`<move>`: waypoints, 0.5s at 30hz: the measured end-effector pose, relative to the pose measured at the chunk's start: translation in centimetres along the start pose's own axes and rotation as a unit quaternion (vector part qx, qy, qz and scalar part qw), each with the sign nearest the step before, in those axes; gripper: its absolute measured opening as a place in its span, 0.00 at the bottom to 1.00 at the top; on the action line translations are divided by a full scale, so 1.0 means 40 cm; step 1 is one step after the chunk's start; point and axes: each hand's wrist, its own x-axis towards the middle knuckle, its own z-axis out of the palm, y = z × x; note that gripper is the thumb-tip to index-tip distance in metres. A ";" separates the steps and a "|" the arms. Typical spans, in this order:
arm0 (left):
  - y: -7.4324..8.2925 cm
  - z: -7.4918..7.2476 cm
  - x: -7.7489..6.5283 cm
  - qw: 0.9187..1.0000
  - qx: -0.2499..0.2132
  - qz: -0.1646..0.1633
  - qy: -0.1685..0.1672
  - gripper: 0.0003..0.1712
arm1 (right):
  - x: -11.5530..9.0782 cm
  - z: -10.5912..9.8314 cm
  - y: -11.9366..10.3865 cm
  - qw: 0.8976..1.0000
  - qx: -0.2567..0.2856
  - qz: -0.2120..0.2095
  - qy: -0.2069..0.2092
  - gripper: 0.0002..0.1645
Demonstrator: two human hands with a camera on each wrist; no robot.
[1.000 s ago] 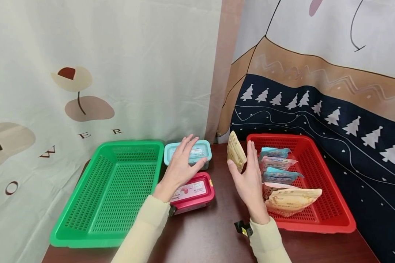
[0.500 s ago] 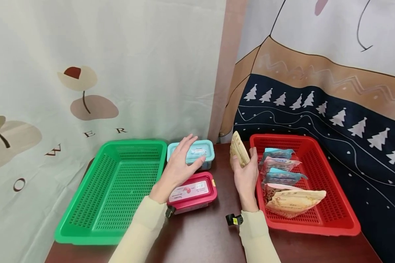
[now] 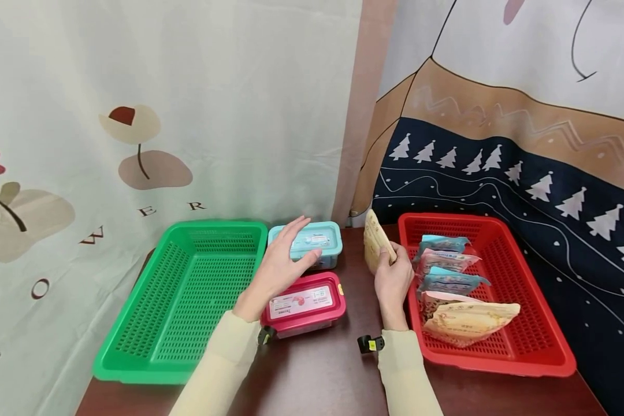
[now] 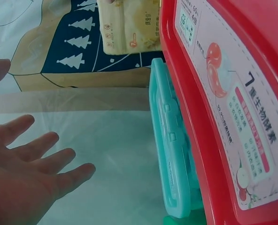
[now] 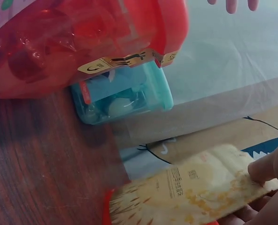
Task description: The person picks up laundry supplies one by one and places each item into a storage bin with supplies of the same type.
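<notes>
My right hand (image 3: 394, 280) pinches the edge of a beige, printed flat packet (image 3: 375, 242), thumb on one face. In the right wrist view the packet (image 5: 190, 185) leans at a slant, with the thumb (image 5: 266, 169) pressing its near corner. The packet stands between the blue box and the red basket in the head view. My left hand (image 3: 279, 267) hovers with fingers spread and nothing in it, overlapping a light-blue lidded box (image 3: 317, 238) and a pink-red lidded box (image 3: 307, 303) in front of it.
On the right, the red basket (image 3: 499, 368) holds a row of upright packets: a light-blue one (image 3: 452, 281), a pink one (image 3: 447, 261) and a beige one (image 3: 473, 320) among them. A green basket (image 3: 140, 375) is at the left. Curtains (image 3: 249, 115) hang behind the table.
The right hand has gone from nearly straight fingers beside the beige packet to pinching it. The left hand stays spread over the boxes. The head view has shifted slightly.
</notes>
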 end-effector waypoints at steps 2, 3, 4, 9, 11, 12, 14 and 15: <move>-0.002 0.001 0.001 1.000 0.003 -0.003 -0.012 0.42 | -0.004 -0.003 0.001 1.000 -0.001 -0.008 0.003 0.14; -0.002 0.001 0.001 1.000 0.007 -0.005 -0.020 0.42 | -0.007 -0.005 0.002 1.000 -0.002 -0.011 0.003 0.14; 0.000 0.001 0.001 1.000 0.011 -0.007 -0.028 0.43 | -0.010 -0.007 0.002 1.000 -0.001 -0.013 0.003 0.14; 0.012 -0.002 0.000 0.997 0.027 -0.016 -0.065 0.44 | -0.024 -0.020 0.006 1.000 0.004 -0.020 0.003 0.13; 0.013 -0.002 0.001 0.997 0.029 -0.016 -0.071 0.44 | -0.030 -0.027 0.005 1.000 0.011 -0.020 0.002 0.13; 0.013 -0.002 0.002 0.997 0.029 -0.014 -0.073 0.44 | -0.033 -0.031 0.004 1.000 0.018 -0.018 -0.001 0.13; 0.011 0.000 0.006 0.997 0.030 -0.011 -0.076 0.44 | -0.039 -0.039 0.002 0.999 0.033 -0.015 -0.008 0.12; 0.009 0.002 0.008 0.997 0.031 -0.009 -0.077 0.44 | -0.041 -0.044 0.000 0.999 0.042 -0.014 -0.013 0.12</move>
